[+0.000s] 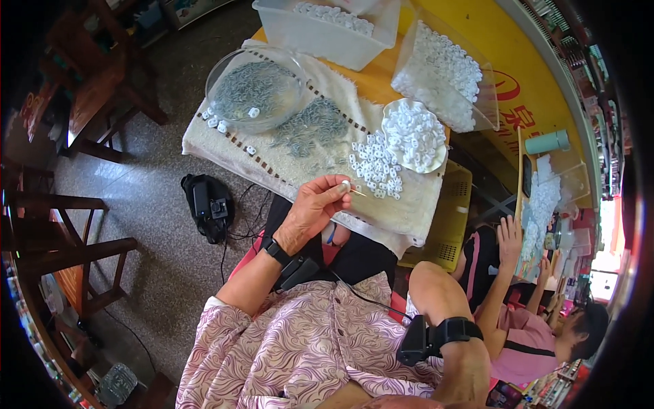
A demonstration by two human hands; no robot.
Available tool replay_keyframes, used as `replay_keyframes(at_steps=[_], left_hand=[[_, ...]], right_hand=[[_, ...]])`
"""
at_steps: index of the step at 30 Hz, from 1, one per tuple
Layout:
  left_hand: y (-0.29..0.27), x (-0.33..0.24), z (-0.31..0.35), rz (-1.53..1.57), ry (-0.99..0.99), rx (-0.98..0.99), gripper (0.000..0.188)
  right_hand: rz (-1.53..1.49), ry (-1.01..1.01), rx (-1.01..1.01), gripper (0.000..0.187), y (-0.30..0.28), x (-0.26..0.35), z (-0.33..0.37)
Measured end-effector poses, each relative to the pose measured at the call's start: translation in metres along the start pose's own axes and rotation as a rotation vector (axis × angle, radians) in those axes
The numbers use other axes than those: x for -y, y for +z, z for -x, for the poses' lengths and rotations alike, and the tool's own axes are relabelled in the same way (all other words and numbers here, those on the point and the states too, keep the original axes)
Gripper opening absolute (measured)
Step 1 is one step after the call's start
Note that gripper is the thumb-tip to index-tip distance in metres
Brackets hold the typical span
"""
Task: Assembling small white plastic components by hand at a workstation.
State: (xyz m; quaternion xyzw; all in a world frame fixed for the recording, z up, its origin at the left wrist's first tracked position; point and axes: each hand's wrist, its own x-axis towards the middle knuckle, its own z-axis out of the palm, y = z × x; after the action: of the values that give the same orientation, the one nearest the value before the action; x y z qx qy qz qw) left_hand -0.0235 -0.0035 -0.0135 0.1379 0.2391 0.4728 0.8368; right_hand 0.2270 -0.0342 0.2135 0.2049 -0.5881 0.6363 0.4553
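Note:
My left hand (315,204) is closed in a pinch above the front of the towel-covered table (300,163). Between its thumb and forefinger sits a small white plastic clip (346,185), with a thin brassy nail (359,193) sticking out to the right. Loose white clips (376,167) spread just beyond the hand, beside a white dish (417,135) heaped with more. Grey nails (310,127) lie in a pile farther left, next to a clear round bowl (219,117) of nails. My bent right arm (436,290) runs to the lower edge; its hand is out of view.
Two clear plastic bins (327,35) of white pieces stand at the back. Under the table's right side is a yellow basket (446,225). A person in pink (528,344) works at right, one hand (509,242) raised. Wooden chairs (82,262) and a black bag (206,208) are leftward.

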Motion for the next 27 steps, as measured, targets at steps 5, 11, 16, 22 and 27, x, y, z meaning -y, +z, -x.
replay_keyframes(at_steps=[5, 11, 16, 22, 27], left_hand=[[0.009, 0.001, -0.006, 0.024, -0.011, 0.019, 0.015], [0.004, -0.002, -0.001, 0.013, -0.003, -0.023, 0.015], [0.01, -0.002, -0.003, 0.033, -0.014, -0.013, 0.015], [-0.002, -0.005, 0.005, -0.014, -0.004, -0.062, 0.014], [0.011, -0.002, -0.001, 0.049, -0.04, 0.003, 0.015]], right_hand=[[0.031, 0.024, -0.041, 0.026, 0.041, -0.02, 0.0], [-0.019, 0.03, -0.05, 0.026, 0.035, -0.081, -0.02], [-0.021, 0.046, -0.078, 0.026, 0.047, -0.073, -0.011], [-0.084, 0.043, -0.089, 0.027, 0.045, -0.095, -0.001], [-0.04, 0.067, -0.142, 0.027, 0.075, -0.089, 0.001]])
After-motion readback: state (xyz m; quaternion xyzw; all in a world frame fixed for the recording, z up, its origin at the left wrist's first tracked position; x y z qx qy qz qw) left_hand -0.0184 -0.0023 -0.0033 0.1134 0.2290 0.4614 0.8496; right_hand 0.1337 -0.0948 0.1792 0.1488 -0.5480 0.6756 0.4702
